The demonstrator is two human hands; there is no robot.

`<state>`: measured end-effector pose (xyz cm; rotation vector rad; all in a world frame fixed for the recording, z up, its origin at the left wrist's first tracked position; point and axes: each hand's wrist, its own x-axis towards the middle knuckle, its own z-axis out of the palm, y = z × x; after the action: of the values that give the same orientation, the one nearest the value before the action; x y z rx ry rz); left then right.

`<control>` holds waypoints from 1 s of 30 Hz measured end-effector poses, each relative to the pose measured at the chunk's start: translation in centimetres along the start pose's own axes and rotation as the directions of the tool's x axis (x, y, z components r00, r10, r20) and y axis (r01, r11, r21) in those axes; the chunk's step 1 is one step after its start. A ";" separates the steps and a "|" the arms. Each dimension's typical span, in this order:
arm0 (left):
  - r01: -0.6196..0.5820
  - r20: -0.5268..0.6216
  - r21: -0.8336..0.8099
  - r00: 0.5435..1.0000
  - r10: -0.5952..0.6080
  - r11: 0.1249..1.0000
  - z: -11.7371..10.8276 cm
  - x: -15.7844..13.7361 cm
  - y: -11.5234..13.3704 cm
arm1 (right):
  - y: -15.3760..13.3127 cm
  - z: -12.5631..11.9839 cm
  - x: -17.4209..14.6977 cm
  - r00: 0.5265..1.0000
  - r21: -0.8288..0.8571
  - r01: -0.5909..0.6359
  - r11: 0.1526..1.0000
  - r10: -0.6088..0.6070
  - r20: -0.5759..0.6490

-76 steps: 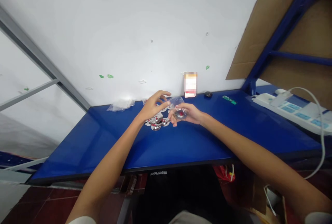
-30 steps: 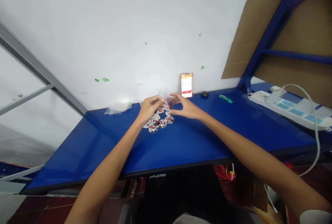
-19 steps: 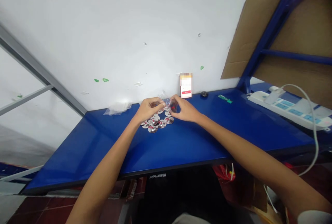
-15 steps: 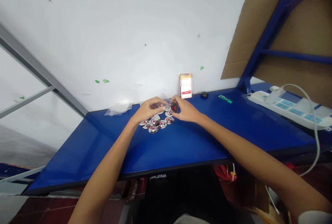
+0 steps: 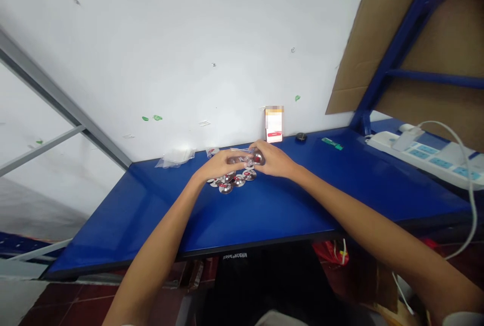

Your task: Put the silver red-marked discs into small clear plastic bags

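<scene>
Over the blue table [image 5: 272,215], my two hands meet above a cluster of round, shiny metal discs with red marks [image 5: 226,188]. My left hand [image 5: 217,165] is closed on a small clear plastic bag [image 5: 240,151], its fingers pinching the film. Gripped in my right hand [image 5: 276,159] is one metal disc [image 5: 258,158] with a red mark, at the bag's right end. Whether the disc is inside the bag I cannot tell. My left hand hides part of the cluster, and another disc [image 5: 213,151] lies behind that hand.
A stack of clear plastic bags [image 5: 177,156] lies at the back left. Against the white wall leans a lit phone [image 5: 274,125]. To its right are a black round object [image 5: 301,137] and a green strip-like item [image 5: 333,143]. A white power strip [image 5: 423,157] with a cable sits far right.
The bag and the disc have come closer together between my hands. My left fingers have shifted slightly right. The whole view has moved a little.
</scene>
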<state>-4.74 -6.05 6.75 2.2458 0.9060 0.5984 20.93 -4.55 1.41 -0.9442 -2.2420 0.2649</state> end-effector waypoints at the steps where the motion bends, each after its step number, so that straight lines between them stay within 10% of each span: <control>1: 0.024 -0.008 -0.002 1.000 -0.024 1.000 0.0 0.0 -0.1 | 0.0 0.0 0.0 1.000 -0.007 0.001 1.000 -0.001 0.003; 15: 0.085 0.001 -0.198 0.996 -0.087 0.977 -0.4 -0.1 -0.6 | 0.1 0.1 0.4 0.992 0.095 -0.114 0.989 0.107 0.071; 22: -0.035 -0.265 -0.120 0.964 0.002 0.992 -3.2 -0.8 -1.4 | 0.8 -0.1 0.5 0.988 0.035 -0.128 0.991 0.124 0.096; 26: 0.220 0.074 0.176 0.969 -0.236 0.959 -5.0 -1.8 -1.6 | 1.4 -0.7 0.5 0.980 -0.024 -0.133 0.991 0.135 0.146; 30: 0.223 0.194 0.389 0.929 -0.316 0.894 -4.3 -1.6 -2.1 | 1.8 -1.0 0.5 0.978 -0.043 -0.130 0.991 0.135 0.159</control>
<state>-9.33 -4.44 7.96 2.3782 1.2478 0.0102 22.30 -2.99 1.71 -1.1279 -2.3387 0.3784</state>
